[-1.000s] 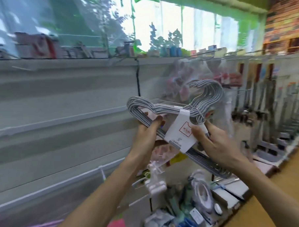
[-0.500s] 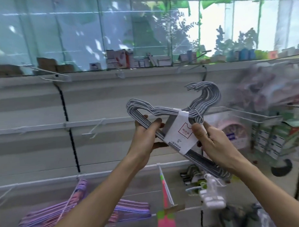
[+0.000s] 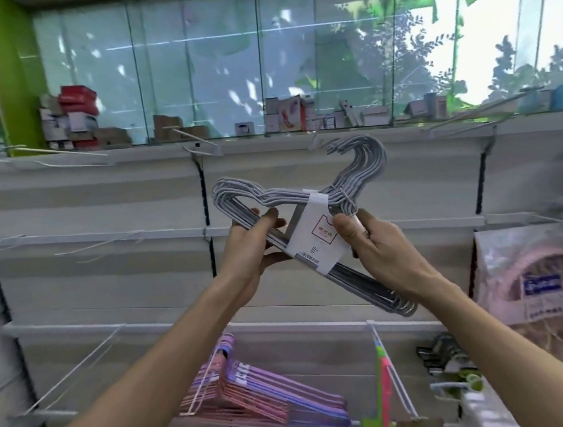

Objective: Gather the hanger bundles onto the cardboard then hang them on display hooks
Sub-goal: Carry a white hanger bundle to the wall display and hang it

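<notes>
- left hand: fingers curled round the bottom bars of the bundle of grey wire hangers with a white paper label band, thumb underneath; bundle tilted, held up in front of the white slatted display wall.
- bundle spans both hands, its hook ends up and right of the left hand, just under the top shelf edge.
- right hand: thumb and fingers pinch the label band and neck area just below the hooks.
- white wire display hook above and left of the left hand, bare.
- pink and purple hanger bundles hang on a low hook below the hands.
- handling guess: light, stiff wire, coated so slightly slick; the band keeps it together, so hold at the neck and steer the hooks onto a peg.
</notes>
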